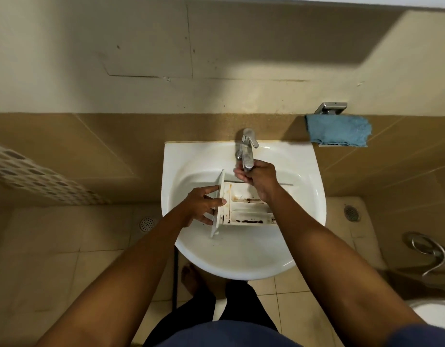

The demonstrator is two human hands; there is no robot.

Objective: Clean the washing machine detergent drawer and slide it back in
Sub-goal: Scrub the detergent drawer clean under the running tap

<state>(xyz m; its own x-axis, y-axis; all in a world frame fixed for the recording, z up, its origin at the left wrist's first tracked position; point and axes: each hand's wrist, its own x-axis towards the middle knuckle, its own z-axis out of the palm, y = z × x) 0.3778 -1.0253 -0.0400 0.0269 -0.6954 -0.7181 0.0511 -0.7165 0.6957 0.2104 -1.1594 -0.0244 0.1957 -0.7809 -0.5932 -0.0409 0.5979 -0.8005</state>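
Observation:
The white detergent drawer (244, 207) lies in the white sink basin (241, 259), its compartments streaked with brown and black grime. Its front panel points left. My left hand (203, 205) grips that front panel, thumb on the inner side and fingers on the outer face. My right hand (257, 176) is raised over the drawer's far end, fingers curled round the end of the chrome tap spout (247, 151). No water stream is plainly visible.
A blue cloth (339, 131) hangs on a chrome wall holder right of the sink. Beige tiled walls and floor surround the basin. Floor drains sit at both sides. A chrome spray hose (429, 254) and a toilet rim lie at right. My foot shows below the basin.

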